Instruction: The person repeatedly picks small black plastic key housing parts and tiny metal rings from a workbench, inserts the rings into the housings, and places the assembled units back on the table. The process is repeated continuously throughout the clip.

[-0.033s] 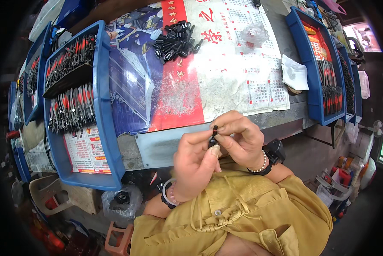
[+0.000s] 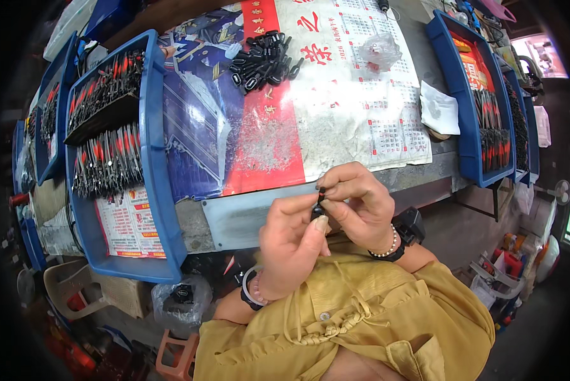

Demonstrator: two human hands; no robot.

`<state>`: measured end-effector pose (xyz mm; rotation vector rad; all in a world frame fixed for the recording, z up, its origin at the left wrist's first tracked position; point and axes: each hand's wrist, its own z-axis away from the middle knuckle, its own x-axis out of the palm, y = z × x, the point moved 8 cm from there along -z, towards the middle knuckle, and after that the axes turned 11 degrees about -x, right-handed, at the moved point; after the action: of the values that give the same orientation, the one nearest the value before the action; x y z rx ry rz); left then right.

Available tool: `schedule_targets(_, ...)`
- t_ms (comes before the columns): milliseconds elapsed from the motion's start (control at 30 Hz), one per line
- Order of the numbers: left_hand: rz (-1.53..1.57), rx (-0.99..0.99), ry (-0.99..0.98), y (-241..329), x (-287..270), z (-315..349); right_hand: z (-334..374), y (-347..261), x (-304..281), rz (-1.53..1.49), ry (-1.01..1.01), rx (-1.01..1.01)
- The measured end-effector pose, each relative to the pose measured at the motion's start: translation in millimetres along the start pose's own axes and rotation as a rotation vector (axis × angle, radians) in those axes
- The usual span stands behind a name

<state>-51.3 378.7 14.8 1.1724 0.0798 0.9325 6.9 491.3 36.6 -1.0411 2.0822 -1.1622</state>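
My left hand (image 2: 296, 232) is closed, thumb and fingers pinching the lower end of a small black part with a thin red band (image 2: 321, 197). The fingertips of my right hand (image 2: 362, 208) pinch the same part from the right, near its narrow top end. The part is upright between the hands, above the near edge of the bench; its lower portion is mostly hidden by my fingers. Farther off, a heap of small black oval-ended parts (image 2: 264, 60) lies on the poster sheet (image 2: 336, 136) that covers the bench.
To the left, a blue tray (image 2: 161, 209) holds rows of black pieces with red marks. Another blue tray (image 2: 453, 82) with similar pieces stands at the right. A crumpled clear bag (image 2: 381, 52) and white paper (image 2: 438, 111) lie on the bench. A grey plate (image 2: 237, 222) lies along its near edge.
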Motion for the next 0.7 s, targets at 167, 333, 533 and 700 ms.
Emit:
schedule_targets(167, 0.054, 0.03, 0.001, -0.7, -2.9, 1.9, 4.3, -4.6, -1.2, 0.042, 0.035, 0.005)
schedule_targets(333, 0.172, 0.096, 0.004, 4.5, -5.2, 5.8, 7.5, -7.6, 4.4, -0.077, 0.055, -0.036)
schedule_targets(533, 0.16, 0.052, -0.008, 4.6, -5.1, 5.1, 4.9, -9.7, 3.9, -0.016, 0.07, -0.014)
schedule_targets(700, 0.136, 0.075, -0.004, 3.4, -6.9, 4.9, 1.3, -16.7, 5.1, 0.025, -0.006, 0.02)
